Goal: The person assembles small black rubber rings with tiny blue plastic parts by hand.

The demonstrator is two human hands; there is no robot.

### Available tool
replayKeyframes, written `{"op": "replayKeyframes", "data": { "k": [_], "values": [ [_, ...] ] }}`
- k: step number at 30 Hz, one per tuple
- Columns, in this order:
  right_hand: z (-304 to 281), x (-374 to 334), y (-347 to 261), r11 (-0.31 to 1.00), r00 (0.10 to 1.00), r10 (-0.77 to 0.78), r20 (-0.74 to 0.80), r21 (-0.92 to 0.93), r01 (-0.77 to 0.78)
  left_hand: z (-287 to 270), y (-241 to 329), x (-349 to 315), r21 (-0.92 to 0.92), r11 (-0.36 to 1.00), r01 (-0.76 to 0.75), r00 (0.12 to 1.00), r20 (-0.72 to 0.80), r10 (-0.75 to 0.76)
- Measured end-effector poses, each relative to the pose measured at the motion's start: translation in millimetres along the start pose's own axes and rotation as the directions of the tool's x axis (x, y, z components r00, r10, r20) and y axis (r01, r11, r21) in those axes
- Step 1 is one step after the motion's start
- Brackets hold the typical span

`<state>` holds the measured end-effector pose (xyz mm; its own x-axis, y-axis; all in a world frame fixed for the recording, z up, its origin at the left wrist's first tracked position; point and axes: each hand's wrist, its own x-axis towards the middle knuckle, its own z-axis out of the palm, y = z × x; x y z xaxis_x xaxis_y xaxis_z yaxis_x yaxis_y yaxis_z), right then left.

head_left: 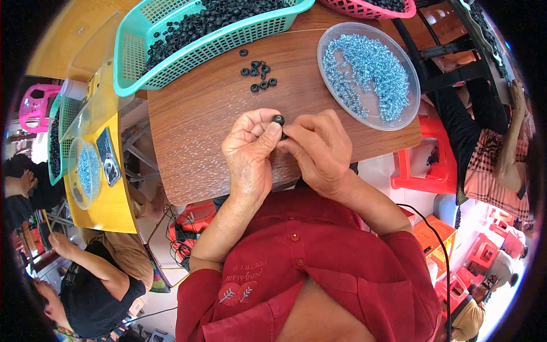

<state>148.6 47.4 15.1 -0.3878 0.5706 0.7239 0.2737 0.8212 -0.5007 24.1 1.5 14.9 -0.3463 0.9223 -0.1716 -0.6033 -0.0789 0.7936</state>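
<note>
Above the near part of the table, both my hands meet in front of me. My left hand (248, 149) is closed, with a small round black part (278, 119) pinched between thumb and forefinger. Right beside it, the bunched fingertips of my right hand (323, 147) are pressed together; a dark bit shows at their tips, too small to make out. Beyond my hands, several black ring-shaped parts (254, 87) lie loose on the brown wooden table (194, 131). A round clear tray (415, 85) at the right holds many small shiny blue pieces (364, 65).
A turquoise basket (128, 65) full of black parts stands at the far left of the table, a pink basket (364, 8) at the far right. Red stools (424, 162) stand to the right. Other people sit on both sides; a yellow table (111, 208) is at left.
</note>
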Motion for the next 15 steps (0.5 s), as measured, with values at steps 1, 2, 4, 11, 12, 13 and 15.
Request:
{"op": "replayKeyframes", "data": {
  "k": [1,2,4,11,12,13,15],
  "values": [
    [0.4,0.8,1.1,1.0,1.0,0.001,0.0,0.001,-0.001,0.6,0.2,-0.5,-0.001,1.0,-0.009,1.0,-0.009,0.009],
    [0.2,0.9,2.1,1.0,1.0,-0.007,-0.011,0.012,0.007,0.4,0.0,-1.6,-0.001,1.0,-0.008,1.0,-0.007,0.008],
    [-0.8,1.4,4.5,1.0,1.0,-0.014,-0.022,0.022,0.014,-0.6,-0.1,-3.5,-0.021,1.0,0.0,0.999,0.042,0.001],
    [-16.0,17.0,3.0,0.944,0.969,0.246,0.024,0.222,-0.245,-0.9,4.3,-2.4,0.076,0.997,-0.03,0.994,0.107,0.022],
    [-17.2,19.1,2.6,0.911,0.952,0.299,0.058,0.28,-0.303,-1.9,4.5,-2.6,0.097,0.995,-0.037,0.993,0.115,0.025],
    [-17.8,20.7,2.1,0.911,0.953,0.298,0.058,0.28,-0.302,-2.6,4.4,-2.9,0.119,0.992,-0.044,0.992,0.123,0.029],
    [-18.3,22.5,1.3,0.902,0.949,0.298,0.104,0.293,-0.316,-3.2,3.8,-4.1,0.132,0.989,-0.064,0.99,0.132,0.047]
  ]
}}
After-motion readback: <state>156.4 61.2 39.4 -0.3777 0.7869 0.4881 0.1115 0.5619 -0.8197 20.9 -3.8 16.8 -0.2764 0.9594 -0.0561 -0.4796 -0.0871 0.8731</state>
